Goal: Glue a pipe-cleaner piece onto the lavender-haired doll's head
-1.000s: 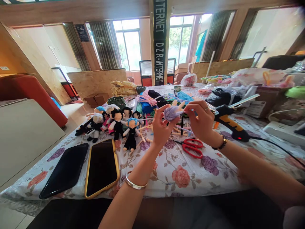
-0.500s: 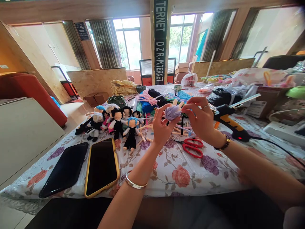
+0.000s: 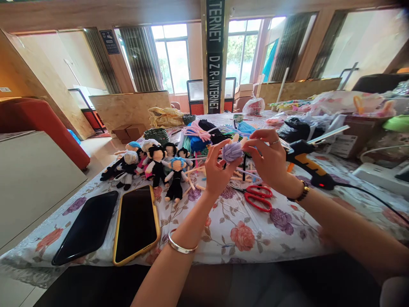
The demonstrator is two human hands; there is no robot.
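Observation:
A small doll piece (image 3: 232, 152) of fuzzy lilac strands, with pale peach stubs pointing up, is raised above the table. My left hand (image 3: 216, 174) pinches it from the left between thumb and fingers. At its right side, the thumb and fingertips of my right hand (image 3: 270, 160) are closed on its edge near the stubs; the exact contact is partly hidden. Red-handled scissors (image 3: 259, 198) lie on the cloth below my right hand. A black and orange glue gun (image 3: 308, 166) with a lit red light rests just right of that hand, a glue stick projecting from it.
Several finished dolls (image 3: 175, 177) sit together at left. Nearer me lie a black phone-like slab (image 3: 87, 228) and a yellow-cased phone (image 3: 137, 226). Bundles of coloured pipe cleaners (image 3: 200, 132) are heaped behind my hands. The glue gun's black cord (image 3: 372, 192) runs right, near a white box-like device (image 3: 373, 175).
The lilac doll piece has shifted very slightly to the right and turned a little between my hands. Both hands keep nearly the same place; everything on the table is unmoved.

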